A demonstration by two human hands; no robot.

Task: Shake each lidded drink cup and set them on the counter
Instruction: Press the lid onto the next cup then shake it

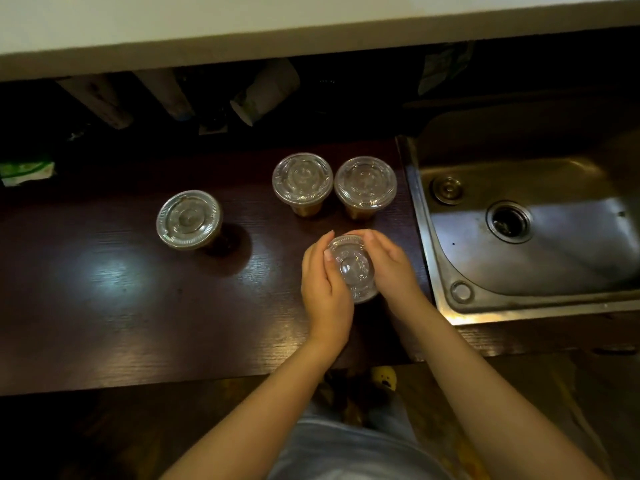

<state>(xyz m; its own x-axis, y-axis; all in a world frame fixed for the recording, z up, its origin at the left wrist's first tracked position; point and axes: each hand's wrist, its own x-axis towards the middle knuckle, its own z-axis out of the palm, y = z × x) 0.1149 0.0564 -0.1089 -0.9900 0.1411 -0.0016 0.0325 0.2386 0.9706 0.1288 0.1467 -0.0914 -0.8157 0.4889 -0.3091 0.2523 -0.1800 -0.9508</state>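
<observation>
A clear lidded drink cup (352,266) is clasped between both my hands over the dark wooden counter (121,289). My left hand (323,289) wraps its left side and my right hand (393,268) its right side, fingertips meeting over the far rim. The cup's body is hidden by my hands, so I cannot tell whether it rests on the counter. Three other lidded cups with brown drink stand upright on the counter: one at the left (188,220), and two side by side further back, the middle one (302,183) and the right one (365,187).
A steel sink (530,237) with a drain lies right of the counter, close to my right hand. A pale upper countertop (242,26) overhangs a dark shelf with paper cup stacks (265,91). A green and white pack (26,169) sits far left.
</observation>
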